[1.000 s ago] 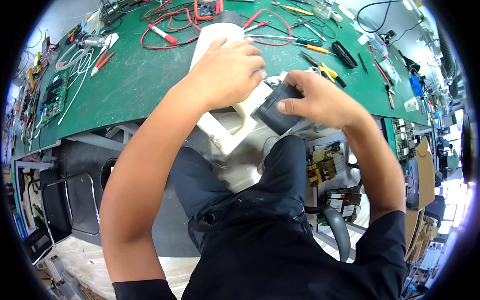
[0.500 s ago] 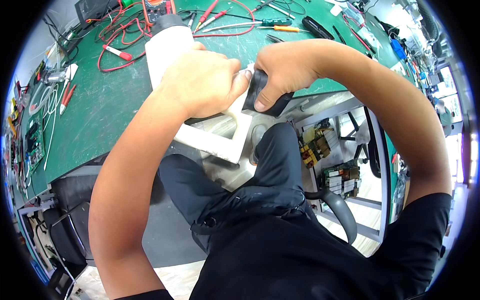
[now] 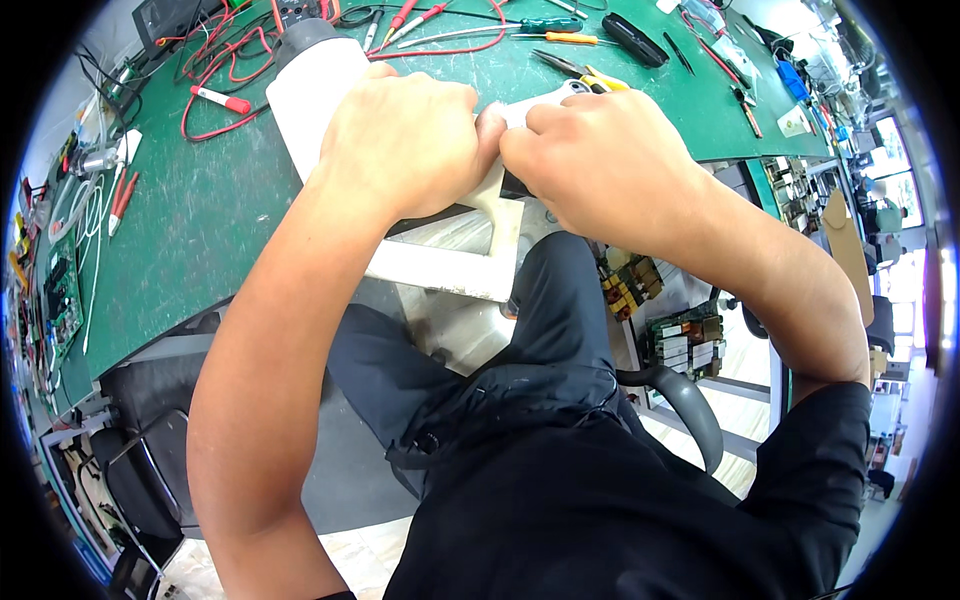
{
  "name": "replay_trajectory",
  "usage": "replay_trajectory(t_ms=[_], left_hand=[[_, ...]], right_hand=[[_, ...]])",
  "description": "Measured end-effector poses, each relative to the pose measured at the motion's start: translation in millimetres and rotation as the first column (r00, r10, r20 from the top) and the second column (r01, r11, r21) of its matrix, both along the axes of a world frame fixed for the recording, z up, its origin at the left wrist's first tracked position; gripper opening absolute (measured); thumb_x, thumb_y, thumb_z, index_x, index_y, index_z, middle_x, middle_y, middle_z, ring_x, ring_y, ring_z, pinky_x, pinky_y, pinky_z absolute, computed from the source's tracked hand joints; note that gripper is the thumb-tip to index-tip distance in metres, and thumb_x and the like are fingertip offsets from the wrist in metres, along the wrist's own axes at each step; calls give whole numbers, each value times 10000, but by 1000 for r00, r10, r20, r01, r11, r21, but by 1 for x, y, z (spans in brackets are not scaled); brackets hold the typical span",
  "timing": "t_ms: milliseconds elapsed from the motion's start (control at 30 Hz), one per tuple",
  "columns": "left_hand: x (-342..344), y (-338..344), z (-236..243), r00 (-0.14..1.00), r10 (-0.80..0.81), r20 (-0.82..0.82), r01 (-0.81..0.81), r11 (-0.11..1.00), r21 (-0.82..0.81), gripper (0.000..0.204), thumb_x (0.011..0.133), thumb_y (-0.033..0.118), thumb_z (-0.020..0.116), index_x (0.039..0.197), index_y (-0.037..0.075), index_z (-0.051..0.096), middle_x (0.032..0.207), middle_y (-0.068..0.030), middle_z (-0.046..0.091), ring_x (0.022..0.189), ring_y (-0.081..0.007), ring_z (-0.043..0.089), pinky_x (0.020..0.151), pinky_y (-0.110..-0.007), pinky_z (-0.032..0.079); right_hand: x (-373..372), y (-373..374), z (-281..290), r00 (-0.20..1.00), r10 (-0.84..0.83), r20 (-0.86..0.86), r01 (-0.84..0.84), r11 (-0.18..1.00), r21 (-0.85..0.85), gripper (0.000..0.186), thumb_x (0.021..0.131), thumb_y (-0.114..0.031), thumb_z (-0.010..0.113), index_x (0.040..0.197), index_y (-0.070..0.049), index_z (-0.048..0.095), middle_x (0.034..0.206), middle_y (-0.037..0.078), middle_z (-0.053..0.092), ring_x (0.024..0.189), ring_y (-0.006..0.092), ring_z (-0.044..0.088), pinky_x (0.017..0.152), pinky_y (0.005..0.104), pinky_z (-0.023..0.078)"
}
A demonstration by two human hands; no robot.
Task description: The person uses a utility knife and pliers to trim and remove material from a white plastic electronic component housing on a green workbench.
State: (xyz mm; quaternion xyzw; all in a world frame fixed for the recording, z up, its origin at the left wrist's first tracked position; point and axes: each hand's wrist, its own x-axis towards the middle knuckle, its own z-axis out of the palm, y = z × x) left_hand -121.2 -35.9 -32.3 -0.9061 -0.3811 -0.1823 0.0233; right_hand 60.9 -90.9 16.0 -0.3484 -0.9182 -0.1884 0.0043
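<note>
A white device with a rounded body (image 3: 318, 92), a dark grey end cap (image 3: 306, 38) and a cream angular frame (image 3: 440, 268) like a loop handle is held over the bench's front edge. My left hand (image 3: 405, 140) is wrapped round its middle. Pressed close against the left thumb, my right hand (image 3: 600, 160) is closed with the knuckles up. A pale piece with a rounded grey end (image 3: 545, 103) sticks out behind the right fingers. Beneath them a dark sliver shows; the rest of what they grip is hidden.
Beyond my hands on the green bench (image 3: 190, 240) lie pliers (image 3: 562, 64), screwdrivers (image 3: 550, 25), a black case (image 3: 635, 40), and red probe leads (image 3: 222, 98) by a multimeter (image 3: 300, 10). Circuit boards (image 3: 685, 345) sit below at the right. A chair armrest (image 3: 685, 415) is beside me.
My right hand has turned knuckles up, and the black block under its thumb is now mostly covered. The cream frame has swung slightly up and right. The pale piece and pliers have come into sight.
</note>
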Motion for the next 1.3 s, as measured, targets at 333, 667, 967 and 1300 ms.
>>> replay_trajectory(t_ms=[333, 667, 967, 1300], left_hand=[[3, -1, 4, 999, 51, 3, -51, 998, -30, 388, 965, 300, 471, 732, 46, 649, 676, -174, 653, 726, -376, 636, 827, -460, 456], [5, -4, 10, 999, 48, -2, -48, 997, -64, 431, 995, 325, 447, 734, 36, 632, 684, -186, 642, 716, -390, 607, 835, -462, 446], [-28, -4, 13, 983, -176, -49, 174, 984, -45, 312, 973, 306, 504, 859, 79, 686, 832, -93, 681, 891, -293, 644, 995, -465, 404], [-37, -167, -19, 418, 468, 779, -56, 869, -492, 135, 911, 107, 664, 856, -4, 609, 791, -89, 631, 753, -151, 584, 694, -282, 462]], right_hand=[[-5, -23, -9, 999, 30, -23, -26, 986, 163, 90, 724, -141, 658, 741, -54, 638, 679, 83, 647, 662, 215, 687, 561, 334, 532], [41, 33, 8, 659, -692, -295, 18, 407, -913, 307, 899, -274, 642, 900, 33, 632, 713, 27, 605, 595, 104, 568, 507, 247, 469], [7, -19, 4, 632, -663, -402, 74, 568, -819, 468, 920, -365, 582, 866, 97, 638, 746, 273, 651, 738, 410, 664, 696, 458, 522], [51, 14, -41, 823, -277, -496, 246, 961, -129, 339, 877, -216, 655, 1137, -7, 594, 996, 161, 640, 974, 347, 615, 838, 452, 502]])
